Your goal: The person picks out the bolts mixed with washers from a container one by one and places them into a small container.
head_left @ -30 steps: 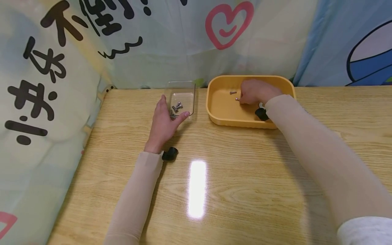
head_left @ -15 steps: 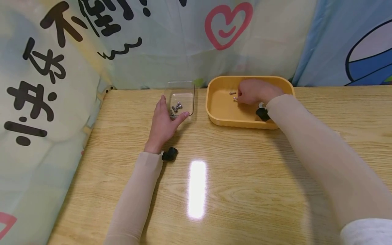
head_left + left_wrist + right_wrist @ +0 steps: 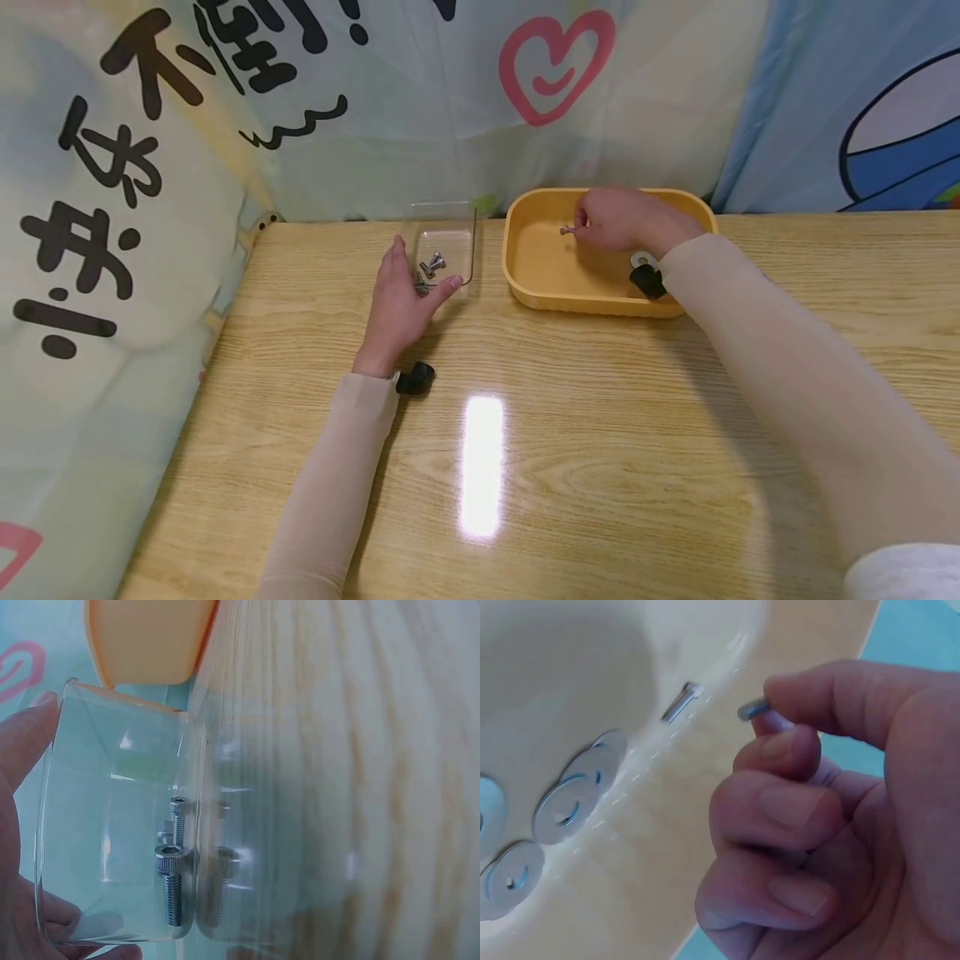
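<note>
My left hand [image 3: 397,304] holds a small clear plastic box [image 3: 112,817], thumb at one side of its rim and fingers along the opposite side. Several metal socket-head bolts [image 3: 172,889] lie inside the box. Over a yellow tray [image 3: 547,300], my right hand [image 3: 626,221] pinches a small bolt [image 3: 751,709] between thumb and forefinger, the other fingers curled in. Another bolt [image 3: 681,703] lies in the tray close to the held one. Several flat round washers [image 3: 566,810] lie in the tray too, mostly hidden by the right hand and wrist in the head view.
Both containers stand side by side at the back of a wooden table [image 3: 570,433], against a printed cloth [image 3: 420,108]. Each wrist wears a black camera [image 3: 416,378]. A bright reflection shows on the tabletop.
My right hand has shifted slightly left and up in the tray, and a bolt is now pinched in its fingertips. A washer shows more beside the right wrist. My left hand stays put.
</note>
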Demonstrator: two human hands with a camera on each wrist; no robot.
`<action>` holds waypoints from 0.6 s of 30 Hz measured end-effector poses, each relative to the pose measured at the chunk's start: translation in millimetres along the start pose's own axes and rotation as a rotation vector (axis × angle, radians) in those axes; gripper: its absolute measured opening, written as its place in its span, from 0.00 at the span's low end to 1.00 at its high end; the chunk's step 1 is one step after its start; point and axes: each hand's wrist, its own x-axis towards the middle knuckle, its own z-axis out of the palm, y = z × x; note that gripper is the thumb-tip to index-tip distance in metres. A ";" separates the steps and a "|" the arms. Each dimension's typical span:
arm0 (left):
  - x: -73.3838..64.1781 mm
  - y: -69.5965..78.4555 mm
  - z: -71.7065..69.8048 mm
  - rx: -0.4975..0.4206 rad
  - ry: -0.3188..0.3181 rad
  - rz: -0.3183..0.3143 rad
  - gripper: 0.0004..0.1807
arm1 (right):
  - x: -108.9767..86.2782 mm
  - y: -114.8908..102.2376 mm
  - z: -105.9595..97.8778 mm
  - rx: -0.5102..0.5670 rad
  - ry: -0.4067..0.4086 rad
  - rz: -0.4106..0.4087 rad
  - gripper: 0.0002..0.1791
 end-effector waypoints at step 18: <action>-1.1 0.3 0.0 -0.008 -0.001 0.003 0.61 | -12.0 -20.0 -2.9 -0.007 0.066 -0.004 0.14</action>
